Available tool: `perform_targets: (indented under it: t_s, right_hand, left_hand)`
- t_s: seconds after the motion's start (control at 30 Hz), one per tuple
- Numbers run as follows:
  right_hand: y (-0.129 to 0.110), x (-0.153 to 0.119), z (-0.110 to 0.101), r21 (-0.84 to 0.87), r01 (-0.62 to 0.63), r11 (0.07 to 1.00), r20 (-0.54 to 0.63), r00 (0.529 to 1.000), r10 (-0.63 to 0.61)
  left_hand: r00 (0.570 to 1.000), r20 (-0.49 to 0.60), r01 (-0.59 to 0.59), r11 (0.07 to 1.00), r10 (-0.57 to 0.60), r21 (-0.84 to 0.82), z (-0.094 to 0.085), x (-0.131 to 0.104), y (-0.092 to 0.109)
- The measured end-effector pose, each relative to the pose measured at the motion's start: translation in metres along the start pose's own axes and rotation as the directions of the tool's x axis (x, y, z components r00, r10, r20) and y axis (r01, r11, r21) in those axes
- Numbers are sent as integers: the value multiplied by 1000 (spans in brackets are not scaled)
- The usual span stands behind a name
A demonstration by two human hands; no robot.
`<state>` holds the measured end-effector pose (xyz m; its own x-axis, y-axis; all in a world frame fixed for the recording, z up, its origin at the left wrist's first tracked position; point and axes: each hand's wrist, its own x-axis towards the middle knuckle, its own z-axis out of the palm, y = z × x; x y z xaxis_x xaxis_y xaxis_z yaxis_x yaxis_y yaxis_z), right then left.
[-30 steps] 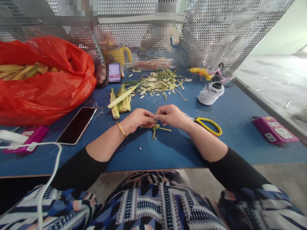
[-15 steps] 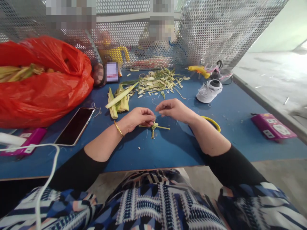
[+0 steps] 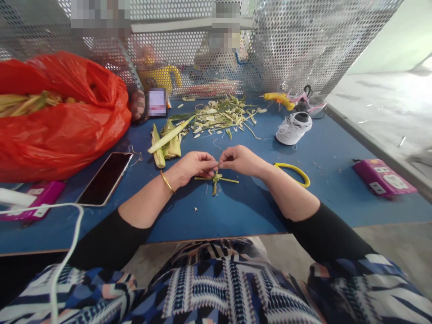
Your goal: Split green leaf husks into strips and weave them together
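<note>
Cross [image 3: 216, 178] is projecting below your fingertips, over the table [image 3: 236, 218]; your left hand [image 3: 191, 168] is pinching its top, apparently steadying it; your right hand [image 3: 245, 162] is pinching alongside, contents unclear.

Left hand [image 3: 194, 168] hides the top of the leaf figure [image 3: 215, 180]; we can't tell what's between the right hand's [image 3: 241, 161] fingertips. At 3 o'clock, right forearm [image 3: 292, 195] covers the rest of the yellow handle [image 3: 305, 178]. Red bag [image 3: 67, 135], 9 to 10 o'clock, cut by left edge. Screen [image 3: 157, 102], 10 o'clock, pixelated. Stuff behind the mesh [image 3: 189, 47], 12 o'clock, too blurred for us.
</note>
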<state>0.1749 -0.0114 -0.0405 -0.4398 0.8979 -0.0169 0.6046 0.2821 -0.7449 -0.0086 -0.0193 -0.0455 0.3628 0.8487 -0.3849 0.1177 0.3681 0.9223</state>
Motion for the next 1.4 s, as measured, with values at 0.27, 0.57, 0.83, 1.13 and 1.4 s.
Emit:
perform_targets:
  t_s: [0.27,0.57,0.83,1.13,1.4]
  right_hand:
    - [-2,-4,-1,-26,22,999,66,998,-20]
    - [-2,-3,-5,60,28,998,-9,1000,-27]
    - [0,3,13,399,-22,917,12,1000,19]
    - [3,3,15,192,-1,981,-27,1000,6]
    - [0,2,17,219,-51,974,-95,993,73]
  left_hand:
    - [994,-96,48,998,-51,-29,3,-1,4]
    - [996,-86,-36,999,39,28,1,0,2]
    - [965,-77,-220,934,251,282,-2,0,2]
    - [802,-81,-336,559,592,758,2,-3,0]
    - [686,-82,-428,493,723,757,3,7,-13]
